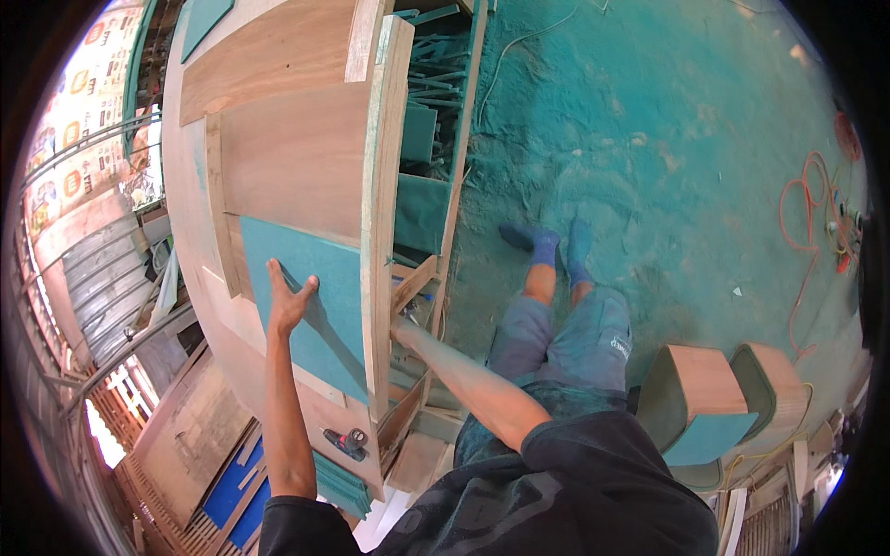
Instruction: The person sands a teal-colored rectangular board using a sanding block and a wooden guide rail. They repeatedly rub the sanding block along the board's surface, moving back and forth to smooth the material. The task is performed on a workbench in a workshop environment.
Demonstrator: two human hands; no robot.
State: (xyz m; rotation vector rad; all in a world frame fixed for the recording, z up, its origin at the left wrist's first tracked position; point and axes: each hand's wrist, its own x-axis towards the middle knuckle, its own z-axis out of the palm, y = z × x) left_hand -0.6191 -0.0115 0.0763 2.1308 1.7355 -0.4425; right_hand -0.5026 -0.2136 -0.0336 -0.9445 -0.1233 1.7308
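My left hand [289, 298] lies on a teal rectangular board [329, 264], its thumb and fingers spread. The board rests flat on the plywood worktop [199, 195], with its right edge along a long wooden rail [378, 185] at the bench's side. Beside that rail, my right hand [400, 329] reaches in at the bench edge, and its fingers are hidden by the wood. A narrow wooden strip [219, 185] and a light brown plywood panel [297, 157] lie beyond the board.
A cordless drill [348, 442] lies near the bench's near end, by a stack of teal pieces [338, 486]. Teal offcuts [436, 79] fill the shelf under the bench. Curved plywood pieces [706, 375] stand at right on the dusty floor [686, 204], with an orange hose [786, 208] beyond.
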